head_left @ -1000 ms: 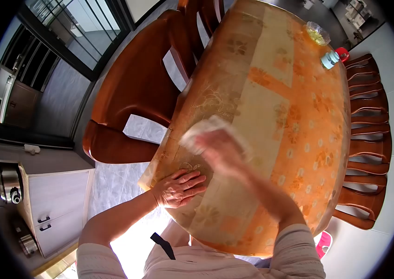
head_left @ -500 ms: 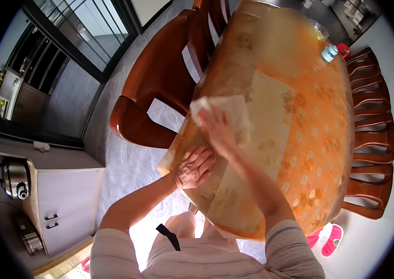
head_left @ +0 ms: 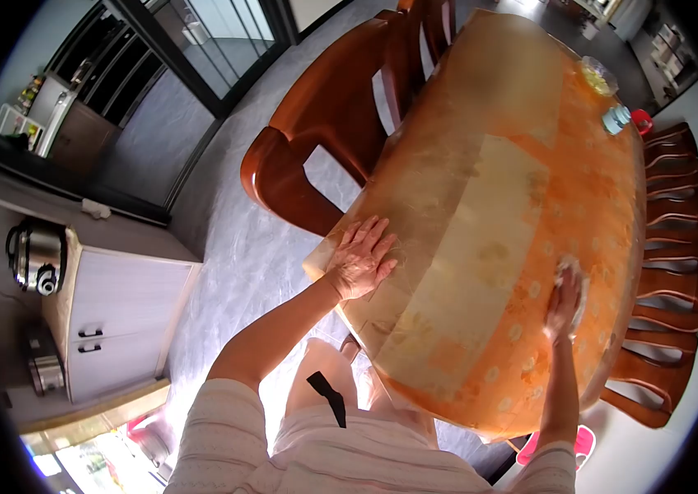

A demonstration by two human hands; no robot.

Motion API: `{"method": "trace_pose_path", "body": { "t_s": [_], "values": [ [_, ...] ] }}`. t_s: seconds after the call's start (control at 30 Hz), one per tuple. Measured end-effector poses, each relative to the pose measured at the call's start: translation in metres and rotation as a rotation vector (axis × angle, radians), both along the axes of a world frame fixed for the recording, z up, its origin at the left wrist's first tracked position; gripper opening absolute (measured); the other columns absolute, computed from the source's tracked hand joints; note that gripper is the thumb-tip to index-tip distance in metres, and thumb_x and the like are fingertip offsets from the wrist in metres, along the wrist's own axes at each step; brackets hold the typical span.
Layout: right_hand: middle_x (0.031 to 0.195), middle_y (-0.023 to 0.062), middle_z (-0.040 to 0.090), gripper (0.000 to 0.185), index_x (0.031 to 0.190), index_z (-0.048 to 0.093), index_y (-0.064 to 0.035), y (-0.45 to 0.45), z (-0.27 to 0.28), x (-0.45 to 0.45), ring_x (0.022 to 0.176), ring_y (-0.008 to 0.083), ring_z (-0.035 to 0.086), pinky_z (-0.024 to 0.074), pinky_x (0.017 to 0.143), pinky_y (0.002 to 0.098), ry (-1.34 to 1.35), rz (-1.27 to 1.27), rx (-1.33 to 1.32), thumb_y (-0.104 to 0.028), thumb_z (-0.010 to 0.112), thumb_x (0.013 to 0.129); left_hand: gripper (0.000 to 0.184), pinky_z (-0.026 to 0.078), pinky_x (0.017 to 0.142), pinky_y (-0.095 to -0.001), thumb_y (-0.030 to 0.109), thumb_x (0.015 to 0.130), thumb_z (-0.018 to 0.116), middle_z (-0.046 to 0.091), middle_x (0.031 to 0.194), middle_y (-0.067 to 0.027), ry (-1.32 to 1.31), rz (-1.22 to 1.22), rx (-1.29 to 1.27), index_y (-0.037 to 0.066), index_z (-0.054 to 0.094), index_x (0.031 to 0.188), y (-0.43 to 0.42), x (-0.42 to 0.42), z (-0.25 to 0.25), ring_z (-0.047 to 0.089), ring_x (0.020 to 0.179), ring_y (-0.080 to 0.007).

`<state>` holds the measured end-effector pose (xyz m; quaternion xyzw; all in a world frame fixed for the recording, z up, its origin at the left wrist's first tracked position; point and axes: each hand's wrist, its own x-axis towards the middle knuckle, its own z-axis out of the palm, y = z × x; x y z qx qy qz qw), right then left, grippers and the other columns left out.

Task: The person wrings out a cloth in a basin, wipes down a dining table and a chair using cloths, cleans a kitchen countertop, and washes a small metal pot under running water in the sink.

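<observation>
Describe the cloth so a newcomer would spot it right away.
Start at the big orange-and-beige tablecloth. On its right half, find the person's right hand. The cloth is under it: small, whitish and crumpled, while the tablecloth around it is patterned.

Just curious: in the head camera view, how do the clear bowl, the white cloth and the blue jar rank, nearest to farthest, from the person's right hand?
1. White cloth: at the right hand, touching it.
2. Blue jar: farther up the table, near its right edge.
3. Clear bowl: past the jar, toward the far end.
</observation>
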<state>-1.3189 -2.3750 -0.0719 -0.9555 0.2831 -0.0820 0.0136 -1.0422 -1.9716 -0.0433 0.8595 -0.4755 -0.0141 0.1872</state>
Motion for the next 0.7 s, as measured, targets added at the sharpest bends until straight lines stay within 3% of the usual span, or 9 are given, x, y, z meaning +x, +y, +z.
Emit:
{"method": "trace_pose_path", "body": {
  "t_s": [0.1, 0.2, 0.3, 0.37, 0.4, 0.5, 0.6, 0.7],
  "values": [
    [0.146, 0.0077, 0.027, 0.049, 0.141, 0.029, -0.013, -0.011, -0.022, 0.049, 0.135, 0.0248, 0.023, 0.0143, 0.107, 0.0457, -0.021, -0.237, 0.043, -0.034, 0.029, 0.096, 0.047, 0.021, 0.107, -0.0436, 0.036, 0.087, 0.049, 0.038, 0.136, -0.0139, -0.03, 0.049, -0.011, 0.004, 0.053, 0.121, -0.004, -0.002, -0.006, 0.03, 0.13, -0.03],
    [0.144, 0.0072, 0.031, 0.047, 0.139, 0.033, -0.0136, 0.055, -0.02, 0.075, 0.135, 0.0274, 0.023, 0.014, 0.106, 0.0498, -0.169, 0.15, 0.089, -0.026, 0.038, 0.094, 0.046, 0.023, 0.107, -0.0427, 0.037, 0.087, 0.049, 0.04, 0.136, -0.0117, -0.057, 0.084, -0.005, 0.006, 0.054, 0.121, -0.006, -0.004, -0.011, 0.031, 0.129, -0.0286],
    [0.142, 0.008, 0.034, 0.051, 0.135, 0.038, -0.0131, 0.127, 0.02, 0.079, 0.134, 0.0306, 0.024, 0.0183, 0.105, 0.0525, -0.097, 0.453, 0.183, -0.015, 0.054, 0.086, 0.046, 0.024, 0.107, -0.0412, 0.037, 0.088, 0.048, 0.04, 0.136, -0.01, -0.072, 0.108, 0.003, 0.007, 0.052, 0.122, -0.007, -0.004, -0.008, 0.031, 0.129, -0.0268],
    [0.142, 0.0074, 0.034, 0.056, 0.133, 0.039, -0.013, 0.131, 0.046, 0.065, 0.134, 0.0311, 0.025, 0.0207, 0.105, 0.052, 0.045, 0.652, 0.269, -0.02, 0.061, 0.082, 0.046, 0.024, 0.107, -0.0405, 0.036, 0.088, 0.048, 0.039, 0.137, -0.0093, -0.079, 0.109, 0.024, 0.007, 0.051, 0.123, -0.006, -0.005, -0.008, 0.03, 0.13, -0.0263],
    [0.142, 0.0084, 0.034, 0.06, 0.133, 0.038, -0.0149, 0.121, 0.058, 0.056, 0.134, 0.0326, 0.025, 0.0247, 0.102, 0.0521, 0.097, 0.655, 0.366, -0.023, 0.063, 0.079, 0.047, 0.023, 0.108, -0.0405, 0.036, 0.088, 0.047, 0.038, 0.137, -0.0089, -0.067, 0.115, 0.034, 0.007, 0.05, 0.124, -0.006, -0.005, -0.006, 0.03, 0.13, -0.026],
    [0.138, 0.0109, 0.037, 0.058, 0.131, 0.042, -0.0153, 0.088, 0.079, 0.02, 0.13, 0.0314, 0.031, 0.0285, 0.097, 0.053, 0.161, 0.547, 0.273, -0.022, 0.064, 0.078, 0.047, 0.022, 0.108, -0.0403, 0.035, 0.089, 0.046, 0.037, 0.138, -0.0078, -0.029, 0.133, 0.06, 0.007, 0.048, 0.126, -0.006, -0.008, -0.005, 0.029, 0.131, -0.0253],
    [0.125, 0.0146, 0.048, 0.045, 0.12, 0.052, -0.0127, 0.077, 0.066, 0.016, 0.115, 0.0308, 0.046, 0.0398, 0.085, 0.0472, 0.067, 0.564, 0.192, -0.021, 0.065, 0.078, 0.047, 0.021, 0.108, -0.0403, 0.035, 0.089, 0.045, 0.036, 0.139, -0.0073, -0.027, 0.147, 0.079, 0.007, 0.047, 0.127, -0.007, -0.006, -0.002, 0.028, 0.131, -0.0248],
    [0.097, 0.0152, 0.059, 0.025, 0.099, 0.059, -0.0077, 0.094, 0.039, 0.049, 0.086, 0.0302, 0.058, 0.0455, 0.068, 0.0399, -0.055, 0.449, 0.387, -0.02, 0.064, 0.078, 0.047, 0.022, 0.108, -0.0405, 0.034, 0.088, 0.046, 0.035, 0.139, -0.0068, -0.009, 0.147, 0.081, 0.008, 0.047, 0.127, -0.008, -0.006, -0.001, 0.027, 0.131, -0.0245]
  ]
}}
